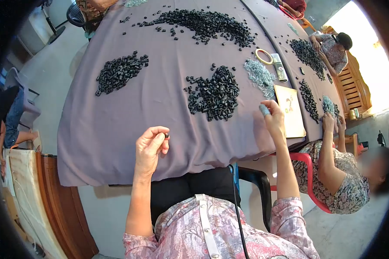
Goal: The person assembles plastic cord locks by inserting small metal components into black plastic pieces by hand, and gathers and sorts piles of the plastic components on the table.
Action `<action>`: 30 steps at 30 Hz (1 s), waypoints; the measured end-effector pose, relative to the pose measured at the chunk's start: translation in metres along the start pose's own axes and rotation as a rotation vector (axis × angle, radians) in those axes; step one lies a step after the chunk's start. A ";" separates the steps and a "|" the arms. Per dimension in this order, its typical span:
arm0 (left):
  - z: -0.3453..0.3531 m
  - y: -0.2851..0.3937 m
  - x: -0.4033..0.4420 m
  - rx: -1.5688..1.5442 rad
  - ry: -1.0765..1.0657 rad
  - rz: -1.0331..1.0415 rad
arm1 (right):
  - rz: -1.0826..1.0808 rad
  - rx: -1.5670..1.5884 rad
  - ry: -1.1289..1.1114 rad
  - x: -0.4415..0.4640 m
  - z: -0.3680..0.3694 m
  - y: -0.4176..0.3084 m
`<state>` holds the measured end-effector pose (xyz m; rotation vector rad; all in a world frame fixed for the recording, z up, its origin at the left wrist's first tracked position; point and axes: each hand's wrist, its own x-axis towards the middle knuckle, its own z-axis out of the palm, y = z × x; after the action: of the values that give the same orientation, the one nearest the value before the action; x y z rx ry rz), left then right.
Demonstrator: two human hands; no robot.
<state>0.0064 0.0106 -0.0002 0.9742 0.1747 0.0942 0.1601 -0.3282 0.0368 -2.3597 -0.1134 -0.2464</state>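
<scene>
Above the cloth's near edge: one small black piece, pinched between thumb and fingers of the left hand. Right hand: fingers bent, one digit in a grey-blue cover; I cannot tell whether it grips anything. Adjacent: tan board, clear-piece heap. Farther: black-piece heap, mauve cloth.

1 close head-worn view, forward-down over table
</scene>
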 end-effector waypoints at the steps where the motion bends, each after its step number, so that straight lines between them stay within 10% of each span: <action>1: 0.000 -0.001 0.000 -0.003 0.006 0.004 | -0.044 -0.049 0.009 0.009 -0.002 0.001; 16: -0.002 0.000 -0.001 -0.049 0.030 -0.051 | -0.187 -0.665 0.003 0.103 0.045 0.033; 30: -0.058 0.066 -0.070 0.126 0.527 0.273 | -0.288 -0.204 0.104 0.045 0.058 0.010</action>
<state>-0.0733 0.0837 0.0303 1.0799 0.5362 0.5986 0.2137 -0.2949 -0.0013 -2.5228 -0.3962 -0.5418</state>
